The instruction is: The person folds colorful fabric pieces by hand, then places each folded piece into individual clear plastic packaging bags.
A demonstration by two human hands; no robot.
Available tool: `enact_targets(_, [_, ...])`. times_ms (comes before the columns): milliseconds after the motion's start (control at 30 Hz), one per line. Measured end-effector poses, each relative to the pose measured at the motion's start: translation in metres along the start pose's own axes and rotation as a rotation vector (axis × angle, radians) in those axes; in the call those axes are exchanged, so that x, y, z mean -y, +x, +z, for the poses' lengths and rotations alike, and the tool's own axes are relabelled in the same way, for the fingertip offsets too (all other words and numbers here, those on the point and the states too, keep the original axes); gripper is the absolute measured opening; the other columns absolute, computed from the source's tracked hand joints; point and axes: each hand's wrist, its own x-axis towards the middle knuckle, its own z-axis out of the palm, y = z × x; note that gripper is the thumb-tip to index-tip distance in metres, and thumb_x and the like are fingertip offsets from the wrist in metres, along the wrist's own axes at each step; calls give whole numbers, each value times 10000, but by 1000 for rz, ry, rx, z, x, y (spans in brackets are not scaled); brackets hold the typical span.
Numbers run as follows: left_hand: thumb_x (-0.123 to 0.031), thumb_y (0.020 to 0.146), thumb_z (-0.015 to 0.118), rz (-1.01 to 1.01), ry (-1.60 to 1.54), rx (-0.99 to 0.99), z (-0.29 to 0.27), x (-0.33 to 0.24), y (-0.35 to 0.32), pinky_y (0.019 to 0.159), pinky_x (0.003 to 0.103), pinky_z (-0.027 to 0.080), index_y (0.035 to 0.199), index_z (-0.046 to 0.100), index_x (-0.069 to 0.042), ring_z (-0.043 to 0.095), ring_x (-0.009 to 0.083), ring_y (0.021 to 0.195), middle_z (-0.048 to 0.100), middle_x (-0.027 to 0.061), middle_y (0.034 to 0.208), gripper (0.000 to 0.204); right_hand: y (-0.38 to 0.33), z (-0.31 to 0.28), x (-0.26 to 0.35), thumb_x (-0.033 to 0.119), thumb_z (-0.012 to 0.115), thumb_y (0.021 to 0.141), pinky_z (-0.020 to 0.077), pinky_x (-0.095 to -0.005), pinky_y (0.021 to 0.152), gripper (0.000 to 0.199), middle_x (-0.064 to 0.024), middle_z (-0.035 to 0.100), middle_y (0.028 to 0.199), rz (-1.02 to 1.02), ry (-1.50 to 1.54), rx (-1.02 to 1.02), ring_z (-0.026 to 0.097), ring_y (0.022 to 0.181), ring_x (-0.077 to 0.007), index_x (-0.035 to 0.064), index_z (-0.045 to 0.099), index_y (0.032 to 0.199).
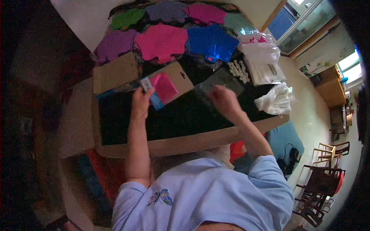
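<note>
My left hand (140, 103) is closed on the near left edge of a tan cardboard package card (181, 77). A shiny pink piece (164, 86) lies on the card, which has a blue border and a white label beside my fingers. My right hand (224, 101) is slightly blurred, its fingers curled together at a clear plastic bag (236, 86) on the dark cloth. How much of the bag it grips is hidden under the hand. To the left, a stack of brown cards (116, 72) with blue edges lies on the table.
Folded pink (162, 41), blue (212, 39), purple (115, 46) and green (128, 19) pieces line the far side. At right lie small white pieces (239, 71), clear bags (266, 71) and a bundle of white cords (274, 99). Dark chairs (320, 179) stand beyond the table.
</note>
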Motion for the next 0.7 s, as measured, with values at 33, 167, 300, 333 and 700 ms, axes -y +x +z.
enact_targets(33, [-115, 808, 585, 3, 5, -6, -9, 1, -2, 790, 314, 442, 1070, 527, -1, 564, 173, 889, 580, 107, 994, 292, 2, 17, 0, 175, 604, 767, 467, -365, 625, 154, -140, 591, 772, -59, -61, 24, 589, 714, -278, 34, 559, 812])
enact_targets(167, [-117, 809, 595, 99, -56, -66, -42, 11, -14, 790, 301, 446, 1071, 526, -6, 562, 154, 881, 580, 87, 988, 293, 12, 27, 20, 194, 625, 753, 470, -386, 637, 202, -154, 595, 785, -19, -42, 242, 586, 755, -317, 19, 554, 825])
enact_targets(300, [-107, 806, 600, 74, -42, -8, -38, 20, -31, 791, 286, 441, 1039, 541, -11, 564, 129, 856, 598, 60, 935, 259, 22, 27, 11, 217, 654, 732, 469, -387, 632, 246, -155, 598, 768, -4, -88, 230, 585, 748, -322, 1, 555, 794])
enact_targets(333, [-100, 805, 599, 42, -68, 38, -36, 23, -34, 791, 280, 438, 1029, 545, -14, 564, 123, 847, 603, 52, 924, 245, 24, 29, 7, 223, 660, 725, 468, -389, 630, 251, -154, 598, 760, -29, -95, 236, 586, 745, -321, 1, 559, 782])
enact_targets(700, [-74, 825, 559, 138, -122, 95, -3, 31, -35, 790, 268, 434, 1042, 535, -17, 562, 118, 850, 597, 53, 955, 225, 42, 26, -5, 244, 671, 677, 475, -408, 647, 224, -154, 619, 772, 128, 49, 395, 593, 751, -338, 42, 620, 758])
